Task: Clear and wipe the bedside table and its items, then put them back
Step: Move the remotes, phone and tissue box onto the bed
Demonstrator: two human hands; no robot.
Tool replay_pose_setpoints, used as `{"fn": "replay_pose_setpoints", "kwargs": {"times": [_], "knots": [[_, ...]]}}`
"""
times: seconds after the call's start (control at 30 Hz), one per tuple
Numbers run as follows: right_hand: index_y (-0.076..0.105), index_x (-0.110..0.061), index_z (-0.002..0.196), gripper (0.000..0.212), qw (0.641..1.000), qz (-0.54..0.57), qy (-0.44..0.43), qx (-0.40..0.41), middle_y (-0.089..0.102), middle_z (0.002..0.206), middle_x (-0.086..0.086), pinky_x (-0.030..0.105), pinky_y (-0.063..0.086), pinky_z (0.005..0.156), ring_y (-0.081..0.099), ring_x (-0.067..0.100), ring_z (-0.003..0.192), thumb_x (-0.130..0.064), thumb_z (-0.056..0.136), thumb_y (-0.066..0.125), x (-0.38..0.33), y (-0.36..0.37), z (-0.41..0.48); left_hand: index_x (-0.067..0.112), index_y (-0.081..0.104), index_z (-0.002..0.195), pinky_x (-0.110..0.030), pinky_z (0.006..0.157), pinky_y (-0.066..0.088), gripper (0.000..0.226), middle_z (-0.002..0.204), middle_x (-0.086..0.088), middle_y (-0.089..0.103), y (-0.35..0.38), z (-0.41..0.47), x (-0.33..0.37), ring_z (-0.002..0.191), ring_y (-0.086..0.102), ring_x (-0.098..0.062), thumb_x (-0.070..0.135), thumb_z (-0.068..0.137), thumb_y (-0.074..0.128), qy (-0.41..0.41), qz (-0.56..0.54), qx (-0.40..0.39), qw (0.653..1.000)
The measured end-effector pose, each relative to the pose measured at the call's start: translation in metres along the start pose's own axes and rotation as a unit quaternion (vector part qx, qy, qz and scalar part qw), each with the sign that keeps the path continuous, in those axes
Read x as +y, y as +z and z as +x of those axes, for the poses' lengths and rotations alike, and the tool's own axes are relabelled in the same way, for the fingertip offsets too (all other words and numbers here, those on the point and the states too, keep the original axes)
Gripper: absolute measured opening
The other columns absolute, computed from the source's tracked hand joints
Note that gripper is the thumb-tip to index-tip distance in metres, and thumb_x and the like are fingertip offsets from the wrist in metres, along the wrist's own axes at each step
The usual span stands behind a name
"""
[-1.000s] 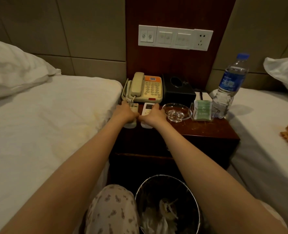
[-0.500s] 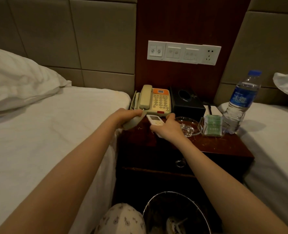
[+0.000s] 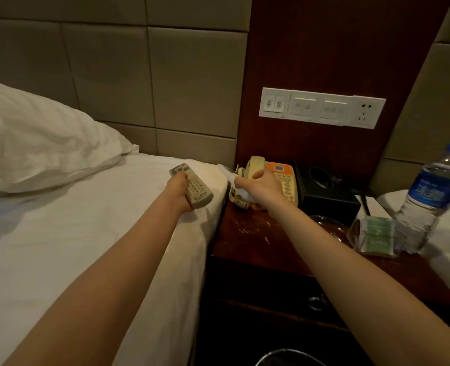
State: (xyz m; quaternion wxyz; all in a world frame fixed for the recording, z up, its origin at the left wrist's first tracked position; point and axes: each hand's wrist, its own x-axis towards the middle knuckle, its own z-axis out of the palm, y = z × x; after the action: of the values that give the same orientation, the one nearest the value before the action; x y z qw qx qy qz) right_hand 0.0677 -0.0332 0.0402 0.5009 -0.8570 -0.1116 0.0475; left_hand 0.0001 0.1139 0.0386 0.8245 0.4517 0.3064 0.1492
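Progress is slight: your left hand (image 3: 177, 190) has its grip round the TV remote (image 3: 197, 190) over the bed (image 3: 86, 247) at nine o'clock, your right hand (image 3: 264, 192) grips the white remote (image 3: 241, 192), while telephone (image 3: 282, 178), tissue box (image 3: 324, 188), ashtray (image 3: 332, 227) and water bottle (image 3: 429, 199) wait on the not-yet-wiped worktop (image 3: 247, 233).

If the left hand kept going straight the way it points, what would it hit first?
Probably the beige padded wall panel behind the white bed; the left hand, gripping a grey push-button remote control, hovers above it, though depth is unclear.

Right hand (image 3: 264, 190) hides most of white remote (image 3: 226, 172).
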Motion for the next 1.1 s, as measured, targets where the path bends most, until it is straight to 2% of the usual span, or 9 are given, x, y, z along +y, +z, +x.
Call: {"fn": "replay_pose_setpoints", "kwargs": {"times": [0.1,0.2,0.23,0.47,0.6,0.73,0.87,1.0,1.1], "knots": [[0.043,-0.016,0.104,0.045,0.997,0.074,0.01,0.005,0.051,0.097,0.004,0.038,0.052,0.071,0.054,0.021,0.081,-0.034,0.074,0.07,-0.01,0.016,0.028,0.01,0.034,0.142,-0.049,0.1,0.039,0.042,0.139,-0.014,0.047,-0.001,0.02,0.012,0.127,0.047,-0.033,0.006,0.101,0.027,0.01,-0.058,0.033,0.998],[0.04,-0.013,0.108,0.045,0.992,0.121,0.014,-0.019,0.051,0.112,0.012,0.027,0.046,0.044,0.054,0.023,0.068,-0.032,0.078,0.068,-0.02,0.037,0.057,0.008,0.026,0.145,-0.048,0.103,0.038,0.048,0.14,-0.018,0.044,0.001,0.042,0.025,0.129,0.044,-0.035,-0.002,0.098,0.031,0.053,-0.07,0.054,0.995],[0.038,-0.012,0.112,0.046,0.993,0.119,0.008,-0.026,0.05,0.112,0.012,0.026,0.043,0.044,0.054,0.022,0.069,-0.031,0.081,0.066,-0.022,0.044,0.067,0.005,0.027,0.144,-0.045,0.103,0.04,0.049,0.14,-0.019,0.044,-0.001,0.051,0.026,0.128,0.045,-0.035,-0.003,0.097,0.035,0.069,-0.067,0.061,0.994],[0.033,-0.01,0.128,0.059,0.994,0.019,-0.084,-0.061,0.045,0.114,0.004,0.025,0.04,0.069,0.048,0.019,0.096,-0.027,0.083,0.067,-0.029,0.091,0.129,0.001,0.028,0.142,-0.03,0.09,0.048,0.059,0.141,-0.019,0.043,-0.034,0.105,0.015,0.127,0.046,-0.033,0.003,0.09,0.056,0.087,-0.006,0.09,0.992],[0.032,-0.01,0.129,0.06,0.984,-0.032,-0.125,-0.122,0.045,0.119,0.006,0.027,0.042,0.079,0.047,0.018,0.101,-0.019,0.083,0.069,-0.035,0.117,0.149,0.001,0.021,0.138,-0.026,0.092,0.045,0.072,0.142,-0.016,0.037,-0.039,0.115,0.016,0.129,0.042,-0.028,0.007,0.083,0.067,0.114,0.115,0.177,0.971],[0.028,-0.009,0.134,0.063,0.971,-0.083,-0.147,-0.167,0.044,0.132,0.012,0.027,0.043,0.091,0.048,0.02,0.111,-0.013,0.084,0.066,-0.036,0.138,0.157,-0.007,0.033,0.136,-0.017,0.065,0.049,0.067,0.135,-0.019,0.047,-0.044,0.128,0.011,0.116,0.055,-0.029,0.004,0.08,0.068,0.171,0.205,0.173,0.948],[0.025,-0.009,0.138,0.063,0.966,-0.098,-0.139,-0.197,0.042,0.139,0.012,0.03,0.043,0.1,0.048,0.023,0.121,-0.011,0.087,0.061,-0.038,0.143,0.162,-0.004,0.031,0.135,-0.027,0.091,0.043,0.071,0.138,-0.014,0.038,-0.044,0.133,0.01,0.121,0.048,-0.025,0.017,0.08,0.071,0.187,0.232,0.197,0.934],[0.022,-0.014,0.142,0.06,0.96,-0.111,-0.136,-0.217,0.036,0.147,0.007,0.032,0.038,0.107,0.04,0.022,0.13,-0.013,0.091,0.053,-0.04,0.141,0.163,-0.003,0.018,0.141,-0.038,0.1,0.046,0.085,0.141,-0.019,0.039,-0.043,0.131,0.008,0.124,0.047,-0.031,0.025,0.08,0.071,0.23,0.246,0.218,0.916],[0.016,-0.014,0.146,0.061,0.965,-0.094,-0.135,-0.204,0.031,0.151,0.006,0.033,0.037,0.108,0.036,0.022,0.134,-0.01,0.094,0.048,-0.037,0.14,0.16,-0.003,0.001,0.147,-0.033,0.106,0.035,0.1,0.146,-0.02,0.03,-0.04,0.125,0.005,0.133,0.035,-0.031,0.028,0.082,0.07,0.244,0.283,0.223,0.9]]}}
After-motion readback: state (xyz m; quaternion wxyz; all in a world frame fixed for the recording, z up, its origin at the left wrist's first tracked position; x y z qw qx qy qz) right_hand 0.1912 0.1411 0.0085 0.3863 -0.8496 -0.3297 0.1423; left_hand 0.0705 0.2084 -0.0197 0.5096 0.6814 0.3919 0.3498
